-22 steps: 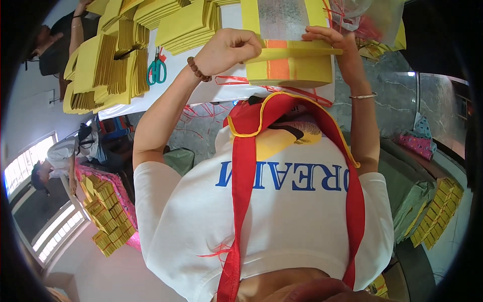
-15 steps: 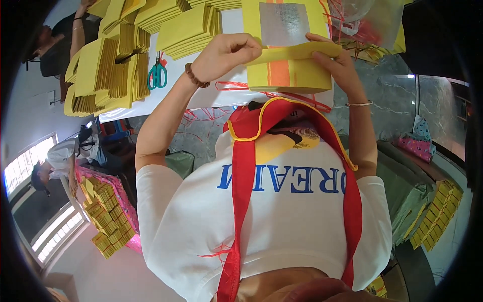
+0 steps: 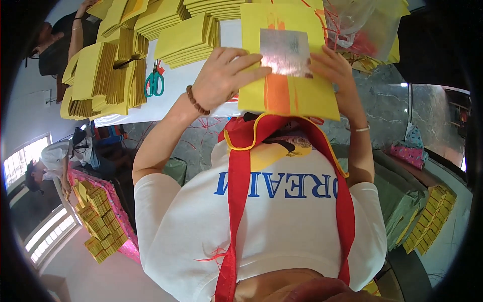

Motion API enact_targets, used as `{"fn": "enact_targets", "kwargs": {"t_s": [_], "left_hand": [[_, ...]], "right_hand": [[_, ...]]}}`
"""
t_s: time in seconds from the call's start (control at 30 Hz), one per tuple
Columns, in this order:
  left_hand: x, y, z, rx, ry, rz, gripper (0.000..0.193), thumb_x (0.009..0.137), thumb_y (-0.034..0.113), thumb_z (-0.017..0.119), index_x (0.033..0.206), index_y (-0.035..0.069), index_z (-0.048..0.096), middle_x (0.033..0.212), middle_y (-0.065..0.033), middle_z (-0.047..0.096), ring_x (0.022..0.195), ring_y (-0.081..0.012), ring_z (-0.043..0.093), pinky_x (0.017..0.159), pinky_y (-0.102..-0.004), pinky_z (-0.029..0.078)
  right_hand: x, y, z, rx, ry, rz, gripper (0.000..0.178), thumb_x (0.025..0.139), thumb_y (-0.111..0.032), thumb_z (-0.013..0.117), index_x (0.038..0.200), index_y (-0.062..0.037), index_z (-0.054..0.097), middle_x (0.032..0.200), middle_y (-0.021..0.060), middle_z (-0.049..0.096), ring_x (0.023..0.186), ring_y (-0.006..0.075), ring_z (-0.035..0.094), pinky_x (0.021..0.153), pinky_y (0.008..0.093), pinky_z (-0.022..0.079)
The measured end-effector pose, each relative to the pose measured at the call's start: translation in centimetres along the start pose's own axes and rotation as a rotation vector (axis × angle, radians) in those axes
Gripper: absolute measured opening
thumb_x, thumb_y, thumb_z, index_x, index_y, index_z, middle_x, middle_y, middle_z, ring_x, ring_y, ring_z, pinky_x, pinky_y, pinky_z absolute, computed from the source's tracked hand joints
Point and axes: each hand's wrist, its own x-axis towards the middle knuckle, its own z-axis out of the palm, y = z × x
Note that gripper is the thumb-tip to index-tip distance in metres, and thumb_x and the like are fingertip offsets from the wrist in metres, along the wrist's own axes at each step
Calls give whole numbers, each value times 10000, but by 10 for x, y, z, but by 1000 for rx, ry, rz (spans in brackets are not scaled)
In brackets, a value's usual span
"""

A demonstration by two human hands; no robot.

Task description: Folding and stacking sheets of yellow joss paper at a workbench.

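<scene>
Yellow paper [image 3: 314,98] with an orange stripe and a silver foil square [image 3: 285,50] lies spread out before me at the table's near edge. My left hand [image 3: 224,76] rests on its left side, fingers stretched out toward the foil. On the right side, my right hand [image 3: 336,75] touches the paper beside the foil, its fingers extended and slightly blurred. Whether more sheets lie beneath the top one, I cannot tell.
Stacks of folded yellow paper [image 3: 183,40] fill the table's left side, beside teal-handled scissors [image 3: 154,84]. A clear plastic bag [image 3: 370,25] with red contents sits at right. Another person's arm [image 3: 77,38] shows far left; a seated person [image 3: 55,161] is below.
The fold of yellow paper I was holding up has come down flat toward me, showing the stripe and foil. Both hands have moved from pinching its edge to lying on its sides.
</scene>
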Motion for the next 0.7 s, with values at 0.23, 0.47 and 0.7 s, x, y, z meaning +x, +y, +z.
{"fn": "enact_targets", "kwargs": {"t_s": [0.23, 0.47, 0.7], "left_hand": [[-9, 21, -2, -353, 27, -176, 314, 713, 90, 586, 1026, 74, 610, 925, -79, 638, 832, -248, 584, 725, -340, 449], [-1, 12, 12, -520, -126, -723, 220, 849, 210, 591, 960, 23, 622, 650, -118, 597, 575, -248, 572, 521, -325, 440], [19, -7, 15, -1018, -65, -972, 269, 892, 233, 549, 1019, 5, 618, 620, 6, 535, 547, -63, 448, 496, -248, 385]], "right_hand": [[-11, -16, -11, 16, -233, -32, 264, 766, -232, 642, 1016, -149, 646, 1148, 4, 607, 1150, 214, 496, 988, 402, 271], [-12, -18, 5, 303, -186, 690, 271, 848, -214, 603, 1076, -67, 594, 1054, 107, 621, 928, 229, 598, 790, 351, 428], [11, -33, 14, 672, 173, 604, 591, 840, -196, 617, 1348, -61, 348, 1119, 133, 605, 976, 176, 594, 836, 283, 447]]}}
